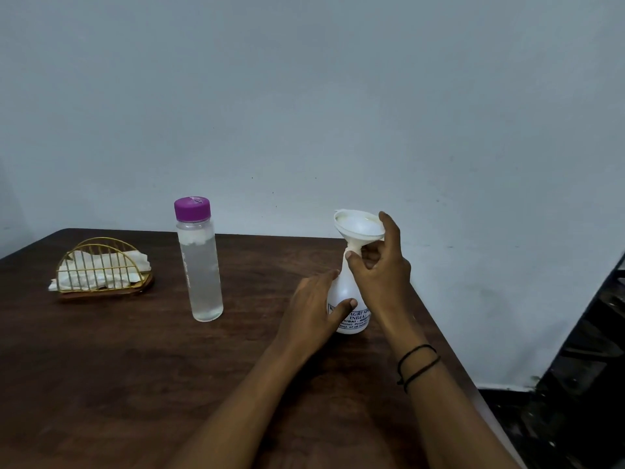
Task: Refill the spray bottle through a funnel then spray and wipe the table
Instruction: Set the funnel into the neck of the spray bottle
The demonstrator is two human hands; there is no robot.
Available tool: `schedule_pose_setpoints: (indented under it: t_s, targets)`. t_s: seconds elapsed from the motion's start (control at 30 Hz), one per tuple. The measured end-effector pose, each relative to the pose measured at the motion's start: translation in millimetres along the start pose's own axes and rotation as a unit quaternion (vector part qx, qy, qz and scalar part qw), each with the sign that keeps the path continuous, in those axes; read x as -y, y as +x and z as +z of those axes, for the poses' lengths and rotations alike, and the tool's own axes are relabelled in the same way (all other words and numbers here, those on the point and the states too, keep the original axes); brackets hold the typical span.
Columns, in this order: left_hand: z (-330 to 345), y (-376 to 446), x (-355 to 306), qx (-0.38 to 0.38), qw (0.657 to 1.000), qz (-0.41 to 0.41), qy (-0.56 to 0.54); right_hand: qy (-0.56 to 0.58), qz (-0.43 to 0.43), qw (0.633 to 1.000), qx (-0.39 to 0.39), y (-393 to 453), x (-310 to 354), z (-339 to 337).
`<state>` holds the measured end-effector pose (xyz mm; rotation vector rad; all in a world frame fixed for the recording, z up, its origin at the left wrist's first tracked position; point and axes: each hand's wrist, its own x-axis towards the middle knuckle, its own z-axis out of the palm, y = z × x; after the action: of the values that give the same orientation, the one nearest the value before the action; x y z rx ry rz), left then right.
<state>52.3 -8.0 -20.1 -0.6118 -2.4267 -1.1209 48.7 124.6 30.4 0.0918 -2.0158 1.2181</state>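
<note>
Your right hand (378, 269) pinches the funnel (359, 228) at its narrow stem, with one finger hooked up over the rim on the far right side. The funnel sits upright in the neck of the spray bottle (348, 292), mouth upward, and looks seated or very nearly so. Your left hand (316, 309) wraps the spray bottle's body from the left, thumb across the printed label and fingers curled round the far side, holding it steady on the table (118, 367).

Take the spray bottle as your landmark. It stands upright, white and opaque, so you cannot read its fill level from here. Its spray head is off and not in view.

The water bottle (199, 262) stands to the left of the spray bottle, well apart from it and upright, long axis vertical. It is clear, filled most of the way with clear liquid, and its purple cap (192, 208) is on. Your left hand is the nearer one to it. The pour probably turns on that: the cap has to come off first, then the water bottle must travel right and tip over the funnel.

Farther left of the spray bottle, beyond the water bottle, a gold wire holder (101, 265) keeps white tissues (101, 269) for the wipe.
</note>
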Motion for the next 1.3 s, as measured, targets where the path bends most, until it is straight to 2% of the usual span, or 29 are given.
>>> schedule_pose_setpoints:
  t_s: [0.23, 0.37, 0.47, 0.97, 1.23, 1.3]
  targets:
    - [-2, 0, 1, -0.006, 1.0, 0.018, 0.002, 0.03, 0.053, 0.998, -0.02, -8, 0, 5]
    - [0, 1, 4, -0.008, 1.0, 0.029, 0.005, -0.005, 0.072, 0.997, 0.001, -12, -3, 10]
    - [0, 1, 6, -0.022, 0.999, 0.028, 0.008, 0.013, 0.083, 0.996, 0.004, -14, -5, 13]
    - [-18, 5, 26, -0.077, 0.996, -0.011, 0.038, 0.069, 0.05, 0.995, 0.05, -26, -3, 35]
    - [-21, 3, 28, -0.081, 0.995, 0.01, 0.048, 0.047, 0.034, 0.997, 0.057, -31, -2, 34]
    - [-23, 4, 26, -0.094, 0.995, 0.018, 0.042, 0.049, 0.021, 0.998, 0.032, -34, -1, 34]
